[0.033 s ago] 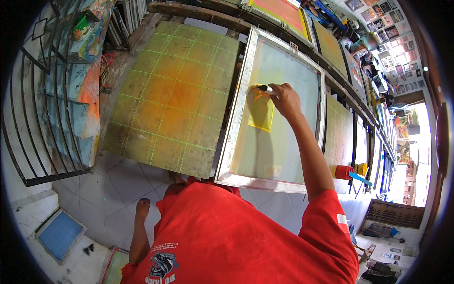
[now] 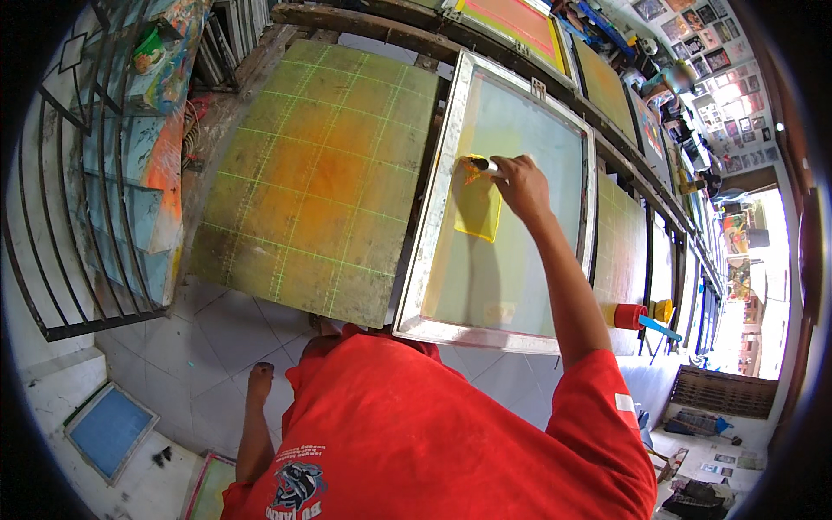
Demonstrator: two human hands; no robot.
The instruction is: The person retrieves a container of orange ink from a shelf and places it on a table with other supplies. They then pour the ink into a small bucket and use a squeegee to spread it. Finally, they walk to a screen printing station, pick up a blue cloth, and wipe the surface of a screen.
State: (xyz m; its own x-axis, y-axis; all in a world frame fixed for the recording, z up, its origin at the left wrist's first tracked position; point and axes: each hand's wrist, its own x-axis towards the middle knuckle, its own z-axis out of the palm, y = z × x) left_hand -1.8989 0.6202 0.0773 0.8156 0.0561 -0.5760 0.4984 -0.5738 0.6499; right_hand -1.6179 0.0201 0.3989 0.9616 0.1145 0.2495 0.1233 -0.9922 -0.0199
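Note:
My right hand (image 2: 523,186) is closed around a short white-handled tool (image 2: 494,166) with a dark end, whose exact kind I cannot make out. The dark end meets a patch of orange color (image 2: 472,176) at the top of a yellow rectangular area (image 2: 479,212). That area lies on the pale mesh of a metal-framed printing screen (image 2: 433,260). At my left side hangs my left hand (image 2: 261,373), low over the tiled floor and away from the screen. Its fingers are too small and hidden to read.
Left of the screen lies a greenish board (image 2: 347,208) with bright grid lines and an orange stain. A red container (image 2: 630,315) with a blue-handled tool (image 2: 661,328) stands at the right. Dark metal bars (image 2: 104,326) curve along the far left; more screens and boards continue beyond the rail.
My right hand has shifted very slightly left and down, with the white-handled tool at the orange patch in both frames. The screen and my left hand stay practically where they were.

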